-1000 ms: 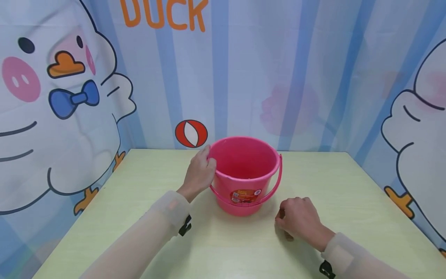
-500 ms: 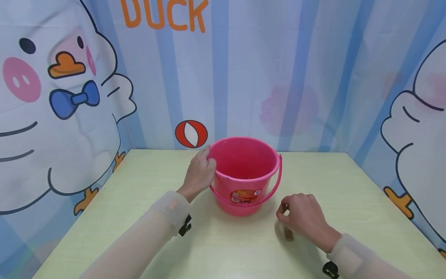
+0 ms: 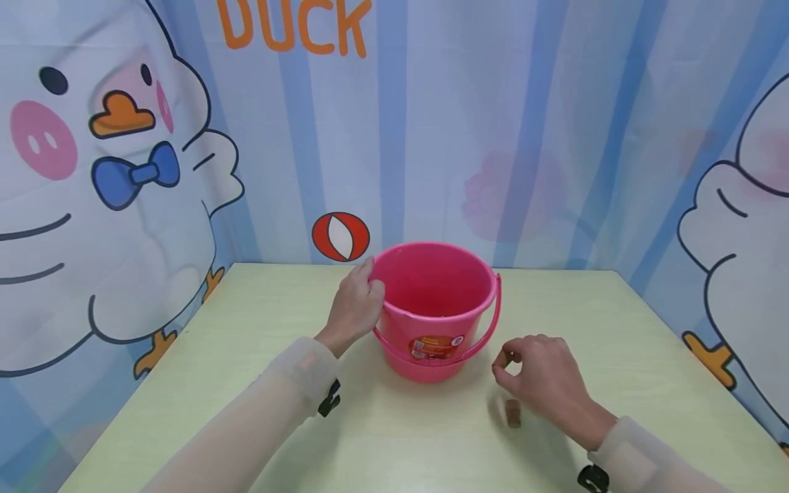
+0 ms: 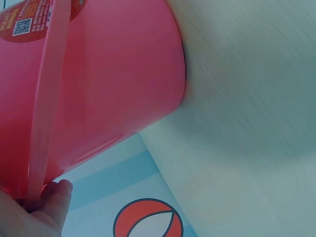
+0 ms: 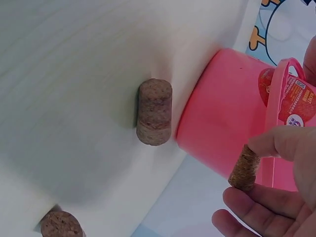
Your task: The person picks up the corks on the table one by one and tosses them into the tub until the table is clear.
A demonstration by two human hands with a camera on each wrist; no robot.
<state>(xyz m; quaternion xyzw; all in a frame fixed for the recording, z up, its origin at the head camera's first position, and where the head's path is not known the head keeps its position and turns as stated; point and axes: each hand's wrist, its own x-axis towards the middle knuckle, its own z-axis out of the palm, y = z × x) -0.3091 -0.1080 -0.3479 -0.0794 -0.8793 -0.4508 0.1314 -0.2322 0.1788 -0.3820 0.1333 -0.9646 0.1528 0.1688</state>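
A pink bucket (image 3: 425, 342) with its handle hanging down in front stands upright on the table. My left hand (image 3: 355, 301) grips its left rim, thumb on the near side; in the left wrist view the fingertips (image 4: 59, 197) show beside the handle. To the right of the bucket, my right hand (image 3: 548, 376) pinches a small cork (image 5: 245, 169) between thumb and fingers, held above the table. One cork (image 3: 513, 413) lies below this hand in the head view. The right wrist view shows two on the table, a whole cork (image 5: 154, 112) and a partly cut-off cork (image 5: 61, 227).
The pale wooden table (image 3: 296, 438) ends at a back edge behind the bucket. A blue striped curtain (image 3: 431, 123) with printed ducks and a red-and-white ball (image 3: 340, 237) encloses the back and sides. The bucket's floor is hidden from the head view.
My right hand has lifted and shifted slightly right with the pinched cork, uncovering the cork on the table beneath. The left hand and bucket stay in place.
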